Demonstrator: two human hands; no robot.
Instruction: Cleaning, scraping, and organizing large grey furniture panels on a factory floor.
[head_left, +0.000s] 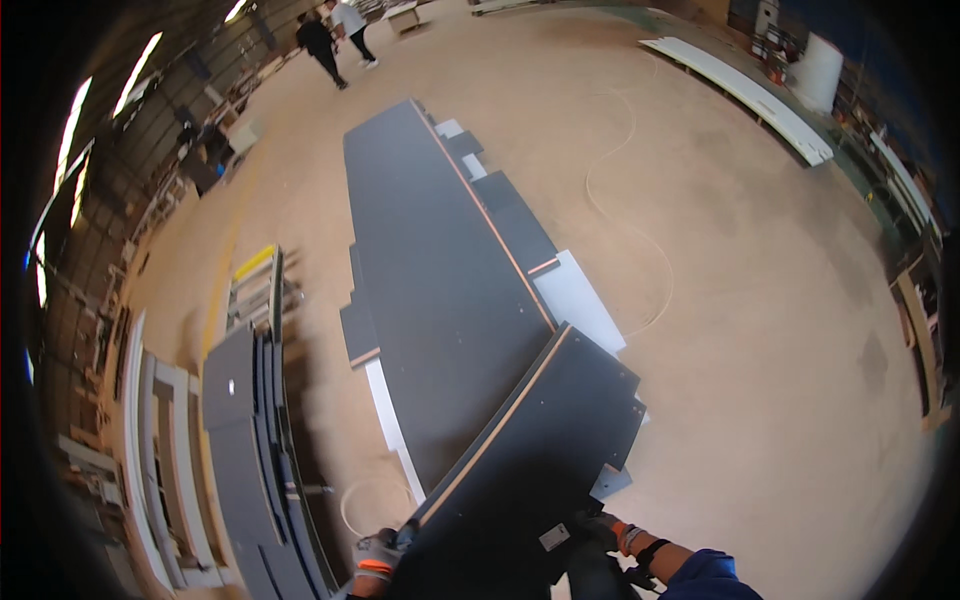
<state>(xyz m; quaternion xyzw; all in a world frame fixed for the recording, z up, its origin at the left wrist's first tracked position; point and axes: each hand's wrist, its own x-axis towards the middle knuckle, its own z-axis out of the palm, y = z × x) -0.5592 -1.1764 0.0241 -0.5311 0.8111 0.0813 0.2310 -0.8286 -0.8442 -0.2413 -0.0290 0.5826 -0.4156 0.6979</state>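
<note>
A dark grey board (pixel 515 440) with a light wood-coloured edge lies tilted across the near end of a long dark grey panel (pixel 440 260). My left hand (pixel 376 552), in a grey glove with an orange cuff, is closed on the board's near left edge. On the other side, my right hand (pixel 603 530) grips the board's near right edge, its fingers partly hidden. A small white label (pixel 553 537) shows on the board close to my right hand. Smaller dark boards and white pieces (pixel 580 300) stick out from under the long panel on both sides.
Left of me stands a stack of dark panels (pixel 235 430), beside white frames (pixel 165 460) and a yellow-topped rack (pixel 255 262). A thin cord (pixel 668 270) crosses the floor at right. Beyond lies a long white panel (pixel 740 95). Two people (pixel 320 50) walk far off.
</note>
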